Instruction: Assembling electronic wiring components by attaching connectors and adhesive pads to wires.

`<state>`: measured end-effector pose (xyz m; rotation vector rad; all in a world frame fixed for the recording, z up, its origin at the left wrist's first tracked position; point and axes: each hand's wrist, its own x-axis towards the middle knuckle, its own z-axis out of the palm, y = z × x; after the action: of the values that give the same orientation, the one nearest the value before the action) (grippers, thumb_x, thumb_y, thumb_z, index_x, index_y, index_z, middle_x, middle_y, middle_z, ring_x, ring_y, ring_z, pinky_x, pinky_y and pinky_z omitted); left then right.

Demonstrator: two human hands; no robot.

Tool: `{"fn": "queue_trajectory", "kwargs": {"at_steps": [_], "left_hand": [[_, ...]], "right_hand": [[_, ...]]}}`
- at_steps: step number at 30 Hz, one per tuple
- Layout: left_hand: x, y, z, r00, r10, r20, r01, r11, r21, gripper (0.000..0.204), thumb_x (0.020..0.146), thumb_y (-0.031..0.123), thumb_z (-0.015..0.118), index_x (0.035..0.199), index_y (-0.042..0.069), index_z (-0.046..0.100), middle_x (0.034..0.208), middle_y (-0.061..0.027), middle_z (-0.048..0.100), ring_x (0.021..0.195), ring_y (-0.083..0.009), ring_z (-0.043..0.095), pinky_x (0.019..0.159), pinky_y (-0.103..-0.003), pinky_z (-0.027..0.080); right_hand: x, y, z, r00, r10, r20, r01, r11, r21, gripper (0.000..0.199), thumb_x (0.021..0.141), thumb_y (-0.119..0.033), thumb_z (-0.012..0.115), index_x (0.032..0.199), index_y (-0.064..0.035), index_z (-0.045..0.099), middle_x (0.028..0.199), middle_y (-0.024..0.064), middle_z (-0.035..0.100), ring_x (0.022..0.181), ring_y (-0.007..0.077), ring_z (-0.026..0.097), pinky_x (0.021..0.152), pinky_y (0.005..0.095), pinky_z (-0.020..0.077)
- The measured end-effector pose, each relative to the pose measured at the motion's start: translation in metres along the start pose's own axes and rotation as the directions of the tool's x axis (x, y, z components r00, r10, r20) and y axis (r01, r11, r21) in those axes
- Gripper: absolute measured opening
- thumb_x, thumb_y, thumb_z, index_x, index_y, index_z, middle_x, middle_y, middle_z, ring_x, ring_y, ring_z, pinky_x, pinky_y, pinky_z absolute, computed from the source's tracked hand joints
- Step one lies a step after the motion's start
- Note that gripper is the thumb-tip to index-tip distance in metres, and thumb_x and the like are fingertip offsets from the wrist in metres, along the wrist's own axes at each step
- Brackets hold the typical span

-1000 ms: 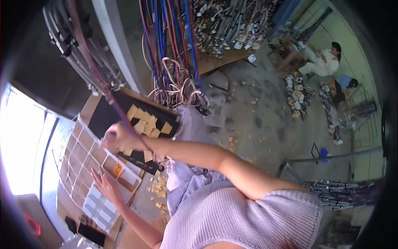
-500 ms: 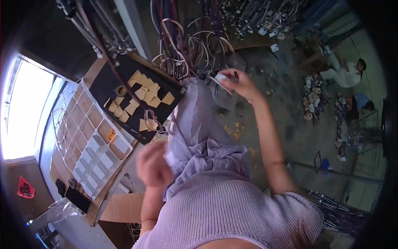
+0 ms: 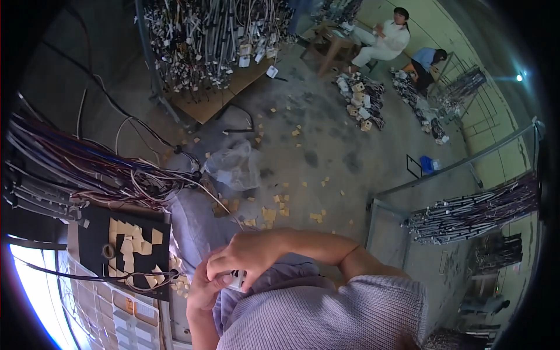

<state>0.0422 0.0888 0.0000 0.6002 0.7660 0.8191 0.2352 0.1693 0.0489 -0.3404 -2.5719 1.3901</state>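
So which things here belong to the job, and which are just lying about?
Part of the job, it seems:
small white piece, held between left hand and right hand
cable bundle at left, probably

Lying about, apparently:
clear plastic bag on the floor
tan scraps near it
blue object farther off

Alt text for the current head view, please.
The wearer's left hand and right hand together hold a small white item. At left are wire bundles and a black board with tan pieces; a person in white sits across the floor.
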Motion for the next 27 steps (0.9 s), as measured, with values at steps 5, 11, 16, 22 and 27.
{"fn": "queue_trajectory", "kwargs": {"at_steps": [5, 11, 16, 22, 27], "left_hand": [[0.006, -0.007, -0.018, 0.998, 0.067, -0.013, -0.068, 0.927, -0.370, 0.064, 0.063, 0.008, 0.076, 0.120, 0.006, 0.046, 0.103, -0.0086, 0.060, 0.098, -0.0235, 0.061, 0.084, -0.036, 0.051], [0.012, 0.001, -0.027, 0.961, 0.179, -0.211, -0.257, 0.860, -0.441, 0.078, 0.068, 0.016, 0.082, 0.134, 0.005, 0.041, 0.123, -0.0083, 0.055, 0.115, -0.0229, 0.055, 0.101, -0.040, 0.044], [0.022, 0.034, -0.008, 0.965, 0.197, -0.175, -0.255, 0.868, -0.427, 0.070, 0.074, 0.016, 0.074, 0.135, 0.002, 0.043, 0.126, -0.0095, 0.055, 0.119, -0.0253, 0.053, 0.104, -0.043, 0.040], [0.021, 0.064, 0.013, 0.926, 0.313, -0.212, -0.377, 0.804, -0.460, 0.049, 0.082, 0.007, 0.071, 0.126, 0.008, 0.050, 0.119, -0.0030, 0.060, 0.111, -0.0166, 0.057, 0.097, -0.034, 0.044], [0.015, 0.065, 0.010, 0.913, 0.345, -0.217, -0.407, 0.796, -0.449, 0.050, 0.082, 0.009, 0.073, 0.126, 0.008, 0.048, 0.118, -0.0037, 0.060, 0.109, -0.0168, 0.059, 0.095, -0.033, 0.047]], "right_hand": [[-0.011, 0.001, -0.026, 0.954, 0.168, -0.249, -0.010, 0.846, 0.533, 0.071, 0.074, -0.047, 0.077, 0.123, -0.0058, 0.049, 0.108, 0.0056, 0.049, 0.084, 0.0144, 0.048, 0.077, 0.0299, 0.0409], [-0.025, 0.005, -0.089, 0.570, 0.121, -0.813, 0.048, 0.982, 0.180, 0.044, 0.102, -0.030, 0.045, 0.133, -0.0003, 0.051, 0.083, -0.0002, 0.056, 0.069, 0.0049, 0.041, 0.064, 0.0221, 0.0397], [-0.003, -0.007, -0.069, 0.678, 0.300, -0.671, -0.073, 0.936, 0.344, 0.053, 0.097, -0.018, 0.053, 0.145, -0.0022, 0.036, 0.101, -0.0003, 0.048, 0.077, 0.0058, 0.038, 0.069, 0.0175, 0.0358], [0.016, -0.026, -0.076, 0.777, 0.120, -0.619, -0.034, 0.988, 0.148, 0.029, 0.093, 0.000, 0.054, 0.118, -0.0046, 0.066, 0.086, 0.0021, 0.052, 0.070, 0.0096, 0.049, 0.063, 0.0222, 0.0437], [0.029, -0.025, -0.069, 0.781, 0.031, -0.623, 0.015, 0.998, 0.068, 0.023, 0.078, 0.007, 0.069, 0.100, -0.0022, 0.072, 0.082, 0.0047, 0.064, 0.072, 0.0110, 0.061, 0.062, 0.0216, 0.0500]]}}
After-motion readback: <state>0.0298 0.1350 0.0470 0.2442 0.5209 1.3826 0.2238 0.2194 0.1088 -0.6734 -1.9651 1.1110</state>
